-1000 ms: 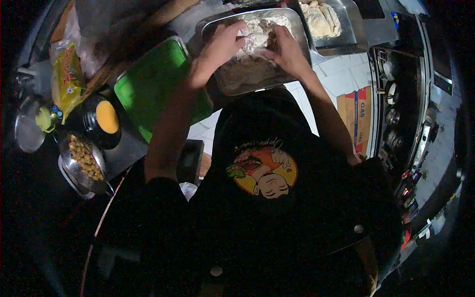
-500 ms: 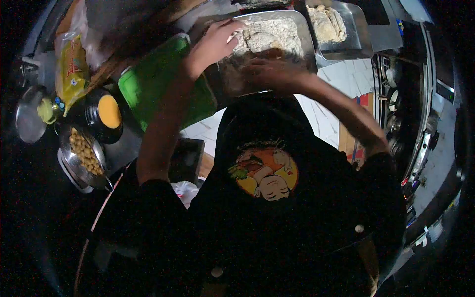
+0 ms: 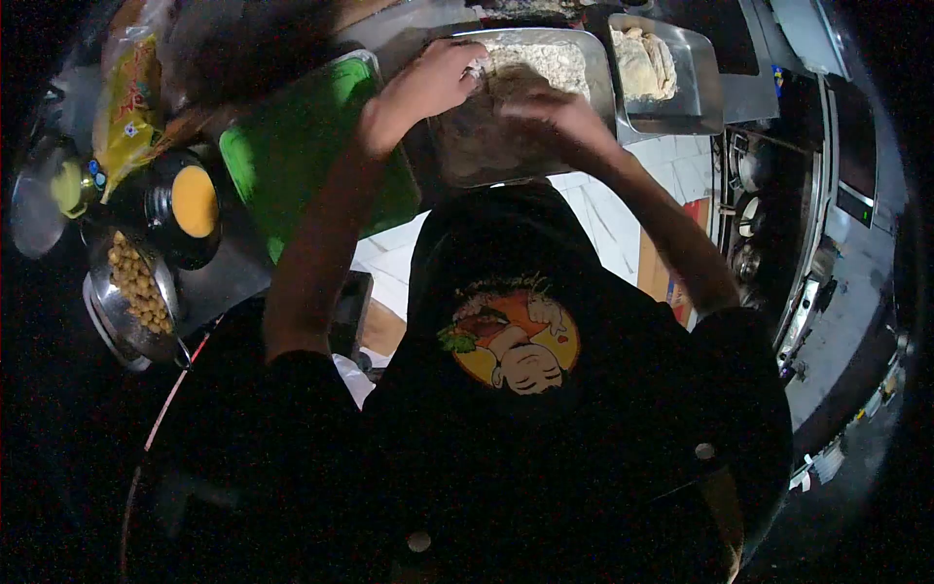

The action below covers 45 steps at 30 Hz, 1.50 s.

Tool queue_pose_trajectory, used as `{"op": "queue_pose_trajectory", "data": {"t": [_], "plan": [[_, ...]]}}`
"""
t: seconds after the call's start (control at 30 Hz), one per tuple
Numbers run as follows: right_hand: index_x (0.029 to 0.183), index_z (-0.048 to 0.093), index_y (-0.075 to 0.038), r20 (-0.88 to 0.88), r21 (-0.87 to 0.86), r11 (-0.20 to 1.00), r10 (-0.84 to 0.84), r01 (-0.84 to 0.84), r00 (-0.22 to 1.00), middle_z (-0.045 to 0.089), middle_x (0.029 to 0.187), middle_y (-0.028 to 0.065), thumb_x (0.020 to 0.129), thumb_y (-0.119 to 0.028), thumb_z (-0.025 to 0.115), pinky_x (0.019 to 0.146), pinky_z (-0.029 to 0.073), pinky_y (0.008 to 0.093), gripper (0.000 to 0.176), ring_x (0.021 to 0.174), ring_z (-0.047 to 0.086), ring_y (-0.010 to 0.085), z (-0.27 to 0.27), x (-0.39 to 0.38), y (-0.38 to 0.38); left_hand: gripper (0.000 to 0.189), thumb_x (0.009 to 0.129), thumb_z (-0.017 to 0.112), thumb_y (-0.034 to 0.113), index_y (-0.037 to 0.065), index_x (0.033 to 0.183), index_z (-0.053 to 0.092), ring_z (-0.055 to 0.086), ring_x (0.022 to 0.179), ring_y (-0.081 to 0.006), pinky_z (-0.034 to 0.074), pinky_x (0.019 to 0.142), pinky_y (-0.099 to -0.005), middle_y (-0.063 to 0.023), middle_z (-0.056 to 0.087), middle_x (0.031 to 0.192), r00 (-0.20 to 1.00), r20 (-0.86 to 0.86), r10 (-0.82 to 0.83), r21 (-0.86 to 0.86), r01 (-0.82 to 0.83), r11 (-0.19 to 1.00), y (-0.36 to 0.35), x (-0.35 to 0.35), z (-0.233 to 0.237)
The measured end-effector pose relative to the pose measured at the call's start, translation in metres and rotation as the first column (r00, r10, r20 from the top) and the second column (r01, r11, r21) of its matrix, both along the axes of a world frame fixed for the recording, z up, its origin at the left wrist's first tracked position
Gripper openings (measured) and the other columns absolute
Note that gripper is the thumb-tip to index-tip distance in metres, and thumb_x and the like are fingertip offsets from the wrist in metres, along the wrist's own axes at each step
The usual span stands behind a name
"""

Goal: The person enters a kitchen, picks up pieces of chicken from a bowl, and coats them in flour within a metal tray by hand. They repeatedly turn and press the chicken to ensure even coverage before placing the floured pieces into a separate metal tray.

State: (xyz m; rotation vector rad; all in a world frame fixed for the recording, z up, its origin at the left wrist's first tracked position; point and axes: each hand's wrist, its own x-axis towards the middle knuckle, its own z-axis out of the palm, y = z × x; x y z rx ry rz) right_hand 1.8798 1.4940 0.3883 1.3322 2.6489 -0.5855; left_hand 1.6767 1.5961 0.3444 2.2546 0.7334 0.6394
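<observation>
A metal tray [image 3: 467, 161] stands in front of me with white, crumbly flour [image 3: 562, 66] heaped at its far side. My left hand [image 3: 436, 80] is at the tray's left side, its fingers curled together around something small and whitish at the tips. Over the middle of the tray, my right hand [image 3: 559, 112] is bent at the wrist beside the flour; its fingers are dark and smeared by motion. Whether the right hand holds anything cannot be seen.
A second metal tray [image 3: 699, 92] with pale floury pieces [image 3: 642, 63] sits to the right. On the left are a green tray [image 3: 292, 146], a yellow packet [image 3: 133, 102], a dark pot with an orange-yellow top [image 3: 195, 201] and a metal bowl of small brown round pieces [image 3: 141, 287].
My right hand has lifted off the near edge of the flour and turned inward. The left hand's fingers have drawn closer together. The whole view has shifted slightly.
</observation>
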Motion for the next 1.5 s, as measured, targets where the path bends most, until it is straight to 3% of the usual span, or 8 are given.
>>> {"op": "queue_pose_trajectory", "data": {"t": [0.03,0.23,0.53,0.93,1.0,1.3,1.4,1.5], "plan": [[0.109,0.066,-0.012,-0.448,0.035,0.932,-0.308,0.361,0.84,0.065,0.103,0.0112,0.08,-0.014,0.062,0.085,0.05,0.0367,0.029,0.099,0.061,0.0296,0.002,0.007,0.001,0.032,0.074,0.059,0.007,0.002,0.105,0.061,0.058,0.092,-0.0428,0.046,0.084,-0.0482,-0.0241,0.063,0.093,1.0,-0.011,0.007,-0.033,-0.007,0.999,0.001,0.001,-0.001],[0.126,0.054,-0.014,-0.219,0.221,0.967,-0.075,0.125,0.973,0.056,0.126,0.0073,0.078,-0.013,0.064,0.097,0.044,0.0375,0.049,0.119,0.05,0.0273,-0.003,0.025,-0.033,0.031,0.075,0.058,0.008,0.001,0.105,0.061,0.059,0.091,-0.0417,0.047,0.083,-0.048,-0.024,0.063,0.094,0.999,-0.046,-0.021,-0.059,0.019,0.998,0.002,0.003,0.007],[0.123,0.055,-0.011,-0.221,-0.09,0.967,-0.252,0.237,0.942,0.054,0.129,0.0079,0.078,-0.014,0.065,0.103,0.038,0.0386,0.046,0.122,0.048,0.0281,-0.028,0.023,-0.044,0.034,0.077,0.062,0.014,0.004,0.109,0.059,0.055,0.097,-0.0438,0.045,0.086,-0.0481,-0.0247,0.061,0.099,0.985,-0.156,0.071,-0.144,-0.094,0.985,-0.008,0.013,0.002],[0.101,0.058,0.002,-0.523,0.149,0.747,-0.497,0.648,0.693,0.06,0.093,0.0195,0.08,-0.012,0.066,0.083,0.046,0.0377,0.027,0.092,0.059,0.0351,-0.014,0.013,-0.007,0.027,0.079,0.061,0.007,0.003,0.106,0.061,0.058,0.1,-0.0375,0.047,0.09,-0.0406,-0.0187,0.062,0.105,1.0,0.013,-0.012,-0.013,0.012,1.0,-0.005,0.027,0.004],[0.103,0.057,0.003,-0.588,-0.2,0.706,-0.641,0.679,0.493,0.061,0.091,0.0185,0.084,-0.013,0.065,0.077,0.046,0.0353,0.026,0.085,0.061,0.0289,0.0,0.009,-0.009,0.027,0.08,0.06,0.006,0.004,0.106,0.061,0.057,0.101,-0.0376,0.046,0.09,-0.0407,-0.0186,0.062,0.104,1.0,0.007,0.005,-0.033,-0.004,0.999,-0.006,0.025,0.009],[0.106,0.058,0.003,-0.628,-0.294,0.617,-0.701,0.73,0.339,0.065,0.094,0.0217,0.091,-0.021,0.056,0.078,0.048,0.0366,0.029,0.087,0.064,0.0317,-0.02,0.016,-0.003,0.026,0.081,0.059,0.009,0.004,0.107,0.06,0.056,0.102,-0.0381,0.044,0.094,-0.0417,-0.0184,0.061,0.104,0.987,0.158,-0.017,0.087,0.003,0.996,-0.012,0.039,0.003],[0.112,0.054,0.005,-0.606,-0.269,0.657,-0.684,0.704,0.407,0.065,0.098,0.0091,0.093,-0.018,0.056,0.08,0.045,0.0256,0.03,0.088,0.057,0.0125,-0.034,0.024,-0.001,0.03,0.08,0.06,0.007,0.007,0.11,0.061,0.056,0.101,-0.0374,0.045,0.092,-0.0439,-0.0177,0.061,0.108,0.998,0.058,0.003,-0.022,-0.002,1.0,-0.009,0.048,-0.007],[0.107,0.055,0.006,-0.553,-0.316,0.591,-0.75,0.742,0.362,0.063,0.1,0.0237,0.086,-0.021,0.061,0.082,0.047,0.0377,0.035,0.092,0.061,0.0347,-0.018,0.019,-0.004,0.032,0.081,0.058,0.006,0.01,0.113,0.061,0.057,0.099,-0.038,0.046,0.09,-0.0438,-0.0174,0.062,0.11,0.996,-0.051,0.075,-0.116,-0.081,0.99,-0.005,0.044,0.014]]}}
